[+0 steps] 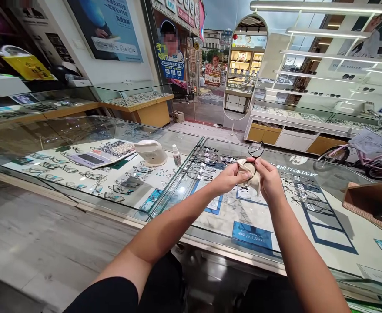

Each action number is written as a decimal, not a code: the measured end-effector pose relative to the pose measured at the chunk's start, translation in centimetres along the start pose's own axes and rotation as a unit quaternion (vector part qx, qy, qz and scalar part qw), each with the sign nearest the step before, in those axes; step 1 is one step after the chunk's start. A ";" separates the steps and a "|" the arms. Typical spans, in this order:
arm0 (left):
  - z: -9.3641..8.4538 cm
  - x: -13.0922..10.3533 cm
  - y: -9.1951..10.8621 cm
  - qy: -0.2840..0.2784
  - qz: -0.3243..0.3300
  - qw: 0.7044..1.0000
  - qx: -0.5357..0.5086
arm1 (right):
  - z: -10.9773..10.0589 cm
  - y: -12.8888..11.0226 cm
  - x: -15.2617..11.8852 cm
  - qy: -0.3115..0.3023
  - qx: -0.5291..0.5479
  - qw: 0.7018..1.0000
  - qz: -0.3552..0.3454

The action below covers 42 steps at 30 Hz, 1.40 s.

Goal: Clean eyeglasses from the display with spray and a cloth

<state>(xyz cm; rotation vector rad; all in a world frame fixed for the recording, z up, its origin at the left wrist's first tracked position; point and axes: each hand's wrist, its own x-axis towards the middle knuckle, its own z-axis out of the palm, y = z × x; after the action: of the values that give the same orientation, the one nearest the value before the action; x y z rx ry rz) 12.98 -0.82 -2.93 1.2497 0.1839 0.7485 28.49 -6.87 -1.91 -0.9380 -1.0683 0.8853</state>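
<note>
My left hand (227, 177) is closed on a beige cleaning cloth (255, 183), pressed around part of a pair of dark-rimmed eyeglasses (256, 156). My right hand (270, 179) pinches the eyeglasses from the other side, and the cloth hangs down between both hands. One rim sticks up beyond my fingers; the rest of the frame is largely covered by cloth and fingers. Both hands are above the glass top of a display case (191, 163), in which rows of eyeglasses (202, 161) lie.
Left of my hands stand a small white spray bottle (176, 155), a cream-coloured rounded device (151, 152) and a large calculator (102, 153) on the glass. A wooden tray-like box (372, 206) is at the right. Beyond the counter are an oval mirror (245, 65) and a pink bicycle (357, 154).
</note>
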 end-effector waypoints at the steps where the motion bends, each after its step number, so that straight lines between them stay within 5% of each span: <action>1: 0.1 0.0 0.0 0.017 0.000 1.000 0.002 | 0.0 0.1 0.0 -0.005 -0.012 1.000 -0.010; 5: 0.1 0.5 -0.3 0.078 0.009 0.997 0.018 | -0.1 0.7 0.2 -0.025 -0.052 0.997 -0.050; 15: -0.7 0.1 0.3 -0.008 -0.021 1.000 -0.014 | 0.3 -0.4 -0.1 0.002 0.019 1.000 0.019; 23: 0.3 0.5 -0.4 0.097 0.024 0.994 0.031 | 0.4 0.9 0.1 -0.015 0.013 1.000 -0.001; 32: -0.3 0.2 0.1 0.016 -0.015 1.000 0.017 | 0.3 0.0 0.2 0.021 0.064 0.997 0.049; 39: 0.1 0.5 -0.2 0.100 0.034 0.993 0.046 | 1.3 0.2 0.0 0.010 0.072 0.997 0.019; 42: -0.3 0.7 0.1 0.083 0.026 0.995 0.051 | 1.2 0.1 0.0 0.017 0.060 0.998 0.021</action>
<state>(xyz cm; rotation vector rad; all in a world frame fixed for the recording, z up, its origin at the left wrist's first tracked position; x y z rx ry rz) 13.29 -0.18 -2.74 1.2933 0.3292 0.8975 27.35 -6.62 -1.81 -0.8759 -0.9589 0.9543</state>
